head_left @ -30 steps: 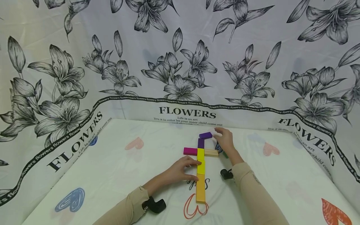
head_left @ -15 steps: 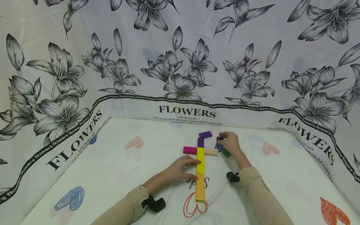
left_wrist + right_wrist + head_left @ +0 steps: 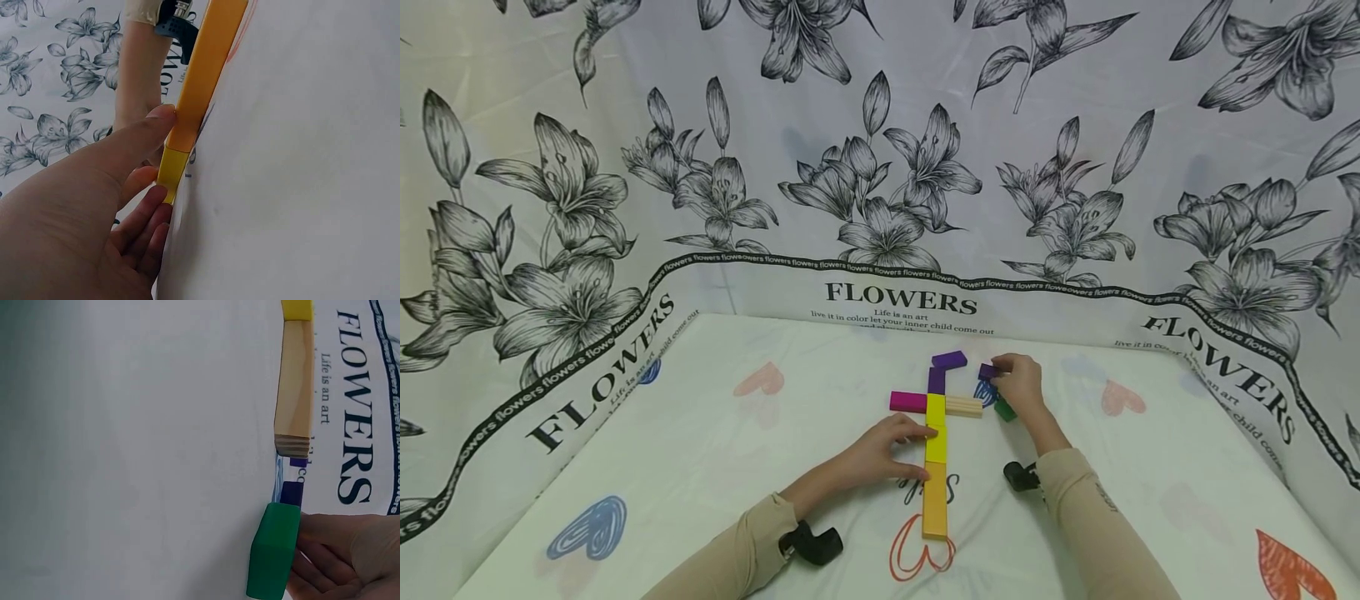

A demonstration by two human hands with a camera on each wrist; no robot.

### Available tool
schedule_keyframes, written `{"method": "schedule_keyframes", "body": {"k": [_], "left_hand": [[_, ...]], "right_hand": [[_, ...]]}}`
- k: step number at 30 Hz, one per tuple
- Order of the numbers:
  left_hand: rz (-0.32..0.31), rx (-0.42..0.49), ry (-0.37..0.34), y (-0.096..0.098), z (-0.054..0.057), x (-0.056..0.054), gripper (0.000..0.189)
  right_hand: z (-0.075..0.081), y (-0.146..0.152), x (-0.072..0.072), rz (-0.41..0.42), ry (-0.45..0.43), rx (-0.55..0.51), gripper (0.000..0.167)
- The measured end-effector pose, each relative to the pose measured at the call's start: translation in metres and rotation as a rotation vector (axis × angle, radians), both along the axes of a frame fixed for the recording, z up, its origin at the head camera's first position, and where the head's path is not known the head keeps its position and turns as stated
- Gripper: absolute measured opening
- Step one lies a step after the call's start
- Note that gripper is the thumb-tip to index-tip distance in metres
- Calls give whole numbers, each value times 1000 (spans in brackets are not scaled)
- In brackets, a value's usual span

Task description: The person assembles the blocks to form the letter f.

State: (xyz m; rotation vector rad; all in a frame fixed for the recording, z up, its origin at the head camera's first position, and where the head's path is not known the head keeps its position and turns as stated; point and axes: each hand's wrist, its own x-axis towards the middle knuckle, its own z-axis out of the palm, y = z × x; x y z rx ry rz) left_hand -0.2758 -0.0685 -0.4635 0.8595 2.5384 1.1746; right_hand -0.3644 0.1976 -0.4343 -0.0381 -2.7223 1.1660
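My left hand (image 3: 880, 454) lies against the left side of a straight row of blocks. Its thumb touches the orange block (image 3: 935, 504), and its index finger the yellow block (image 3: 173, 175). Above these come a second yellow block (image 3: 936, 409) and a purple block (image 3: 937, 381), with another purple block (image 3: 949, 359) slanting at the top. A magenta block (image 3: 907, 402) and a plain wooden block (image 3: 964, 407) form side arms. My right hand (image 3: 1021, 387) pinches a separate purple block (image 3: 987, 372); its grip is partly hidden in the right wrist view behind the green block (image 3: 274, 553).
All the blocks lie on a white cloth (image 3: 820, 375) printed with hearts and lettering. Behind it rises a flower-patterned curtain (image 3: 880, 183). Both forearms wear beige sleeves with black wrist mounts (image 3: 812, 546).
My right hand has moved right, away from the slanting purple block, to another purple block near the green one, which shows more fully. The left hand has stayed in place.
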Motion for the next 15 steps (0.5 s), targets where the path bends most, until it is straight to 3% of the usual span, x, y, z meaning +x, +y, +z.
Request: {"method": "schedule_keyframes", "body": {"k": [15], "left_hand": [[7, 5, -18, 0, 0, 1, 57]], "right_hand": [[-4, -6, -9, -56, 92, -86, 32]]}}
